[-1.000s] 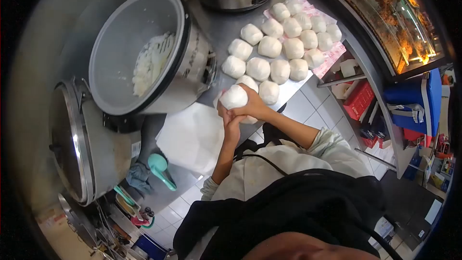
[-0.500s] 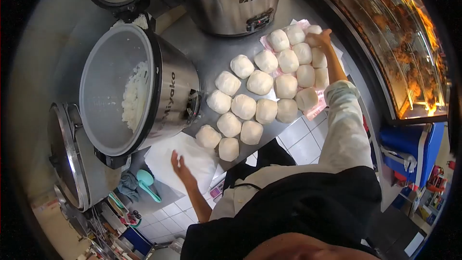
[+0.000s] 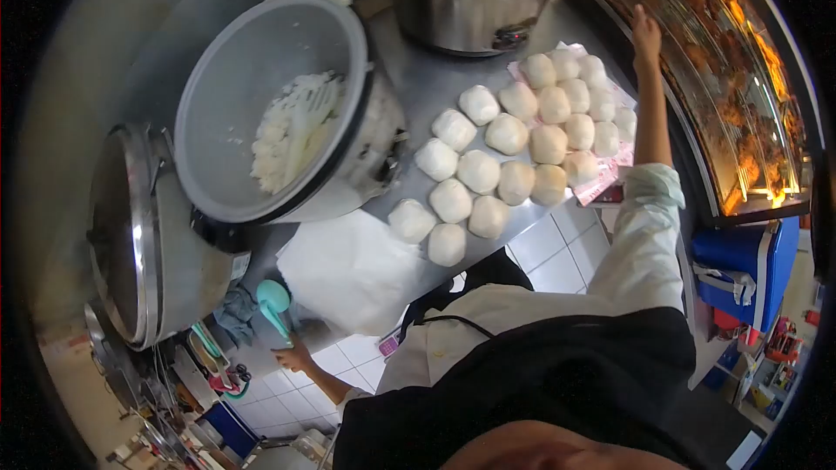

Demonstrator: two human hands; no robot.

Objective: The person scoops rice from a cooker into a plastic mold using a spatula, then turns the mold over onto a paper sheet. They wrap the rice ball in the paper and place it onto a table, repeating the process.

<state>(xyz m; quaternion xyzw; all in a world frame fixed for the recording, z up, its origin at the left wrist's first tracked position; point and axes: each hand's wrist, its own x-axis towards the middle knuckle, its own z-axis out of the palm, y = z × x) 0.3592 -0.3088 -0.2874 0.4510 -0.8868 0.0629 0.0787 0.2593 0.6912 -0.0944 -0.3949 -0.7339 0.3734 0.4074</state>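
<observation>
My left hand [image 3: 294, 357] is low at the counter's front edge, fingers stretched out beside the handle end of a teal scoop [image 3: 273, 296]. Whether it touches the handle is unclear. My right hand [image 3: 645, 35] reaches up beside the lit glass display case [image 3: 697, 78], fingers extended, nothing visible in it. Several white paper-wrapped rice balls [image 3: 478, 172] stand in rows on the steel counter, some on pink-printed paper [image 3: 601, 183]. A stack of white paper sheets [image 3: 348, 270] lies between the scoop and the wrapped balls.
An open rice cooker [image 3: 205, 122] holds white rice [image 3: 283, 144] and a pale slotted paddle [image 3: 312, 104]. A second steel cooker [image 3: 483, 9] stands behind. At left is a large lidded pot [image 3: 131, 244]; a grey cloth [image 3: 235, 313] lies near the scoop. A blue cooler box [image 3: 740, 270] is at right.
My left hand has moved from above the paper sheets to the teal scoop's handle. My right hand has left the wrapped balls and moved toward the display case. The camera view has shifted.
</observation>
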